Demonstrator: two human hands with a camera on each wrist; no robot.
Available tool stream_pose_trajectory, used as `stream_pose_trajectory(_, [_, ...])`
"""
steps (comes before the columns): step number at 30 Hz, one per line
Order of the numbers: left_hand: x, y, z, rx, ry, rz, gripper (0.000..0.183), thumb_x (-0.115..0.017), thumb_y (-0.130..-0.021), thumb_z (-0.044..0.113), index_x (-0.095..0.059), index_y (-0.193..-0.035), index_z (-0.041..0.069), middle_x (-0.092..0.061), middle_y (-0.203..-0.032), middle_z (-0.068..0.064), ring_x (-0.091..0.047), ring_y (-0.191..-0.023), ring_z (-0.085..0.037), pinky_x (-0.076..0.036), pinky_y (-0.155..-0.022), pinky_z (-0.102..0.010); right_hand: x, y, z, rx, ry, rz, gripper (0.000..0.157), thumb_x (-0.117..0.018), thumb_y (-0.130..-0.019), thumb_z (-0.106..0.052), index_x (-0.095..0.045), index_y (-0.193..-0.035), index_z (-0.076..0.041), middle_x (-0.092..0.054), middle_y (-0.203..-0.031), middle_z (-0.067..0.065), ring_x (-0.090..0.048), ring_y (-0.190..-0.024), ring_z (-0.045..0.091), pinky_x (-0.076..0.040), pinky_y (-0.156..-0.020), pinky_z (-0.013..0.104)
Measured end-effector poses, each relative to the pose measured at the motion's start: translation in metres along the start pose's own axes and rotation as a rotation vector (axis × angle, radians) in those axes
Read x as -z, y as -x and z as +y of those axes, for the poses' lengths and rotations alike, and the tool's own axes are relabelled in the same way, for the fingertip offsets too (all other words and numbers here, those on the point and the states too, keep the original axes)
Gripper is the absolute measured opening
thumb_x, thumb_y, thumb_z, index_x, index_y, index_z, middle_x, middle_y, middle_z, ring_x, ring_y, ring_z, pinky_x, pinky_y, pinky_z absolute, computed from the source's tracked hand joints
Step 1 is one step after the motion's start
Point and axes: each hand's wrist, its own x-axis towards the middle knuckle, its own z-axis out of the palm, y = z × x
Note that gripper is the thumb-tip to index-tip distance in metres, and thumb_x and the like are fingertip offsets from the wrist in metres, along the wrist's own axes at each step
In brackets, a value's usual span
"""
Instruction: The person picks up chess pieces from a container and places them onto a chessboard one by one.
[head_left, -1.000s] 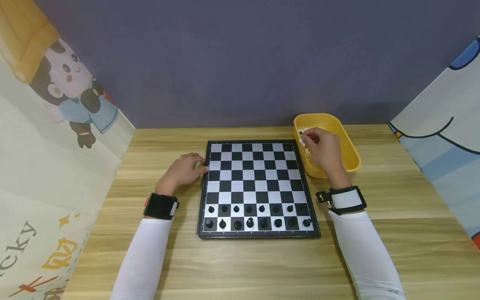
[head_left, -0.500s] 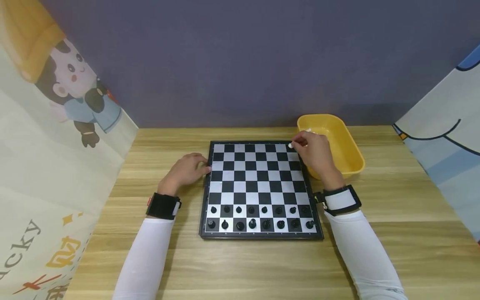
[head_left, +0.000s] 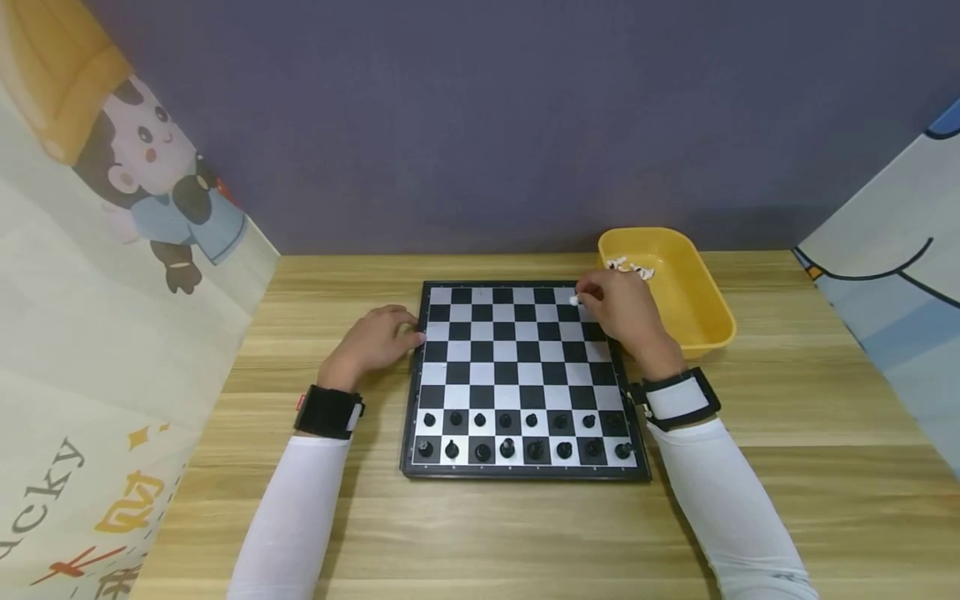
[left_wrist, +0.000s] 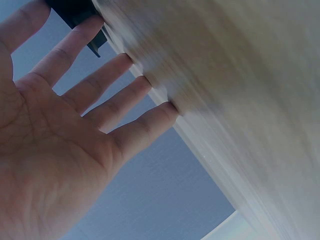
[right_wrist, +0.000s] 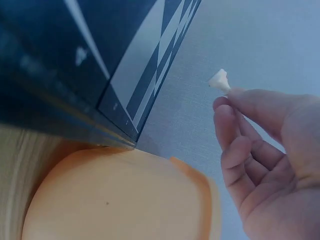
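A black-and-white chessboard (head_left: 492, 350) lies on the wooden table, with two rows of black chess pieces (head_left: 507, 447) along its near side. My left hand (head_left: 372, 340) rests at the board's left edge; in the left wrist view its fingers (left_wrist: 142, 127) are spread and fairly straight, their tips down at the tabletop. Over the far right corner of the board, my right hand (head_left: 624, 312) pinches a white chess piece (right_wrist: 220, 81) between thumb and forefinger. Its flared end points away from the fingertips, and the other end is hidden in the grip.
A yellow plastic basket (head_left: 708, 312) stands against the board's right side, beneath my right forearm's reach. Several white pieces (head_left: 639, 272) lie at its far left. A dark wall (head_left: 450, 133) rises behind the table, with printed panels at both sides.
My right hand has lifted a white chess piece out of the yellow basket and carried it left over the board's far right corner. The left hand has stayed at the board's edge.
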Motion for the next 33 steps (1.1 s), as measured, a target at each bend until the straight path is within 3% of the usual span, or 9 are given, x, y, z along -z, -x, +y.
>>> stream_pose_trajectory(12, [0.002, -0.001, -0.002, 0.002, 0.003, 0.002, 0.047, -0.049, -0.090, 0.046, -0.055, -0.122, 0.012, -0.042, -0.136, -0.013, -0.035, -0.127, -0.032, -0.022, -0.103, -0.046, 0.008, -0.003, -0.004, 0.006, 0.058, -0.113, 0.009, -0.064, -0.084, -0.020, -0.063, -0.089, -0.012, -0.058, -0.082, 0.000, -0.050, -0.072, 0.019, -0.043, -0.064, 0.029])
stream_pose_trajectory(25, [0.001, 0.000, -0.001, 0.010, 0.003, -0.012, 0.048, -0.049, -0.091, 0.047, -0.054, -0.123, 0.012, -0.040, -0.138, -0.014, -0.032, -0.129, -0.032, -0.020, -0.104, -0.046, 0.011, -0.023, -0.008, 0.031, 0.168, -0.340, 0.006, -0.059, -0.085, -0.018, -0.061, -0.088, -0.013, -0.056, -0.079, 0.001, -0.050, -0.070, 0.019, -0.042, -0.061, 0.029])
stream_pose_trajectory(33, [0.002, 0.002, 0.001, 0.009, 0.019, -0.013, 0.047, -0.049, -0.090, 0.046, -0.054, -0.122, 0.012, -0.041, -0.138, -0.014, -0.032, -0.129, -0.033, -0.020, -0.104, -0.047, 0.005, -0.027, -0.008, 0.076, 0.202, -0.335, 0.004, -0.059, -0.083, -0.016, -0.062, -0.086, -0.013, -0.055, -0.078, 0.000, -0.049, -0.069, 0.018, -0.041, -0.060, 0.029])
